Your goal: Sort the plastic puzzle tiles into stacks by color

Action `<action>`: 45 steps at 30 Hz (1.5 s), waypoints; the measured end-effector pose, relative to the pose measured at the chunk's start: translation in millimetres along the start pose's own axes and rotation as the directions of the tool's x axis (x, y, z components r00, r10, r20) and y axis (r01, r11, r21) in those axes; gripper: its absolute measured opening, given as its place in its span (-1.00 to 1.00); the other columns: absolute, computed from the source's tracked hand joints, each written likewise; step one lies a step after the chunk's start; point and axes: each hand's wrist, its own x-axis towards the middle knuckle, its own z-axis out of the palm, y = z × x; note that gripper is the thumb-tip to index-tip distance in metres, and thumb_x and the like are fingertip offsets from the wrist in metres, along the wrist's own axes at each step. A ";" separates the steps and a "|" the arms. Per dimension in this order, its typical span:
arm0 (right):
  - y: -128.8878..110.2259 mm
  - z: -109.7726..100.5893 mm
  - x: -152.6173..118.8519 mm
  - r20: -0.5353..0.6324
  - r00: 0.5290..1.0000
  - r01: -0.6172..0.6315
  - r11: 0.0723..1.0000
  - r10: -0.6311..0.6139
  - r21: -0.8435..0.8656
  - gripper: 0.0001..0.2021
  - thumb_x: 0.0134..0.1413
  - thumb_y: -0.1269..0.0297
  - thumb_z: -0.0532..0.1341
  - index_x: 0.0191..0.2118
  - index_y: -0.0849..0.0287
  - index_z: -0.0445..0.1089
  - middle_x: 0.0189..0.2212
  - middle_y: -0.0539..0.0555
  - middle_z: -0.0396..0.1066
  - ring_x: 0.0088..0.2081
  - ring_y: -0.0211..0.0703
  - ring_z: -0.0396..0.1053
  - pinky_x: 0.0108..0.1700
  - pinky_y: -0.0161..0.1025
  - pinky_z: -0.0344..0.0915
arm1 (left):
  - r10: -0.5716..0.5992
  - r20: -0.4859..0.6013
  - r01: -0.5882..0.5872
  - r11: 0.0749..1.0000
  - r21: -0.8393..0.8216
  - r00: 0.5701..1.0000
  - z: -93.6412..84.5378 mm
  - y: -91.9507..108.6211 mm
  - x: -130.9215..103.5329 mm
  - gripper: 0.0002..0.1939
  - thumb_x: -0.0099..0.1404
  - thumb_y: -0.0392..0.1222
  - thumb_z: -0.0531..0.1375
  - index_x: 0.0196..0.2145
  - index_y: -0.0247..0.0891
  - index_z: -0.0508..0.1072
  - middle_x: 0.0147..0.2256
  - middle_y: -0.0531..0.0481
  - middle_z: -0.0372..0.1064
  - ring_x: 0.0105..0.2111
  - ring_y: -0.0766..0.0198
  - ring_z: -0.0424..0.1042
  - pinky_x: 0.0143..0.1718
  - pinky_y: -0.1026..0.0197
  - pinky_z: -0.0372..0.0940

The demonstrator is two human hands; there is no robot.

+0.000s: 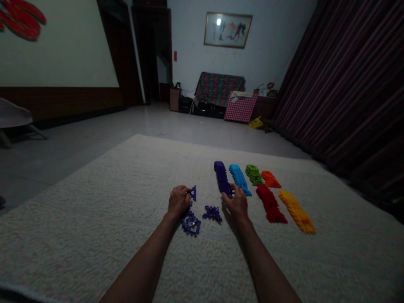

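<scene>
Bordering open mat, the right hand touches the purple row.

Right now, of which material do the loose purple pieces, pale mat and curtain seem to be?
The loose purple pieces look like plastic, slightly shiny, from small glints. The pale mat seems matte, quilted fabric, from its rippled surface. The curtain is probably cloth, dull, hanging in folds.

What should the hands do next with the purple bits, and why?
Probably the right hand should take one piece from the near end of the purple row and bring it left. Its fingers are at that end, and the left hand has its fingertips at a small purple piece, so the two might join.
</scene>
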 end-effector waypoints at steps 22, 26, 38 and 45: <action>-2.8 23.6 -6.2 -0.142 0.990 -0.006 0.999 -0.001 -0.044 -0.57 0.08 0.18 0.18 0.05 0.28 0.38 -0.08 0.32 0.43 -0.02 0.13 0.33 0.10 0.05 0.27 | 0.000 -0.014 0.000 1.000 -0.001 1.000 1.0 -0.4 -0.3 -0.73 0.27 -0.35 0.11 -0.21 -0.19 0.60 -0.09 -0.09 0.54 0.01 0.08 0.43 0.14 0.03 0.29; -1.0 24.4 -6.2 -0.145 0.989 -0.001 0.999 -0.007 -0.051 -0.57 0.07 0.18 0.19 0.04 0.27 0.38 -0.07 0.32 0.42 -0.01 0.13 0.32 0.10 0.04 0.27 | -0.013 -0.013 0.013 1.000 -0.002 1.000 -0.7 1.0 -0.3 -0.73 0.26 -0.35 0.12 -0.21 -0.19 0.61 -0.09 -0.10 0.54 0.00 0.07 0.43 0.13 0.03 0.30; -12.0 15.3 -7.9 -0.179 0.984 -0.010 1.000 0.005 -0.029 -0.56 0.07 0.16 0.21 0.05 0.26 0.38 0.00 0.33 0.33 0.07 0.15 0.29 0.13 0.04 0.28 | -0.025 -0.034 0.023 0.999 -0.048 0.999 1.2 -0.2 0.2 -0.69 0.26 -0.35 0.10 -0.15 -0.22 0.60 -0.08 -0.13 0.55 0.01 0.07 0.45 0.15 0.03 0.31; -17.8 11.6 -13.4 -0.114 0.988 0.124 0.964 -0.099 0.235 -0.75 0.13 0.28 0.08 -0.13 0.19 0.43 -0.24 0.17 0.45 -0.19 -0.04 0.42 -0.06 -0.08 0.38 | -0.278 -0.029 0.260 0.927 -0.269 0.960 -6.4 -3.7 8.4 -0.60 0.25 -0.40 0.06 -0.05 -0.27 0.58 -0.08 -0.12 0.59 -0.05 0.15 0.53 0.08 0.12 0.38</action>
